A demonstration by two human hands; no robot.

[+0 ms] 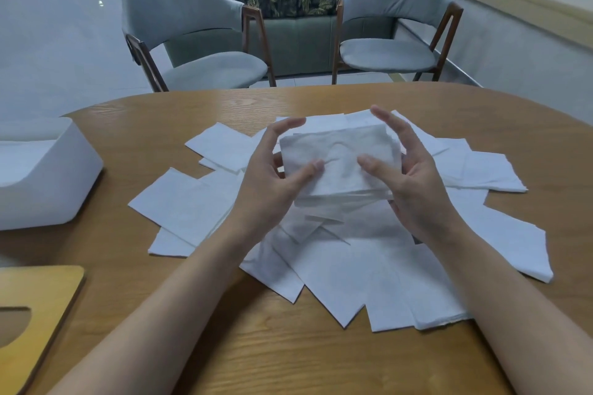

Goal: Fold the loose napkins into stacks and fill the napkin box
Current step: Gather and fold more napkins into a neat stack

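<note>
Evidently my left grip (272,176) and right grip (414,183) clamped the white paper napkin stack (340,163) at both ends, squaring it for the white plastic box (48,176) at the left edge of the counter (288,362).

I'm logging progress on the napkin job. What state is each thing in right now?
Napkin stack: folded, held above the table between left hand and right hand.
Loose napkins: scattered flat, overlapping, on the table.
Napkin box: open, lid off.
Lid: lying flat near the box.
</note>
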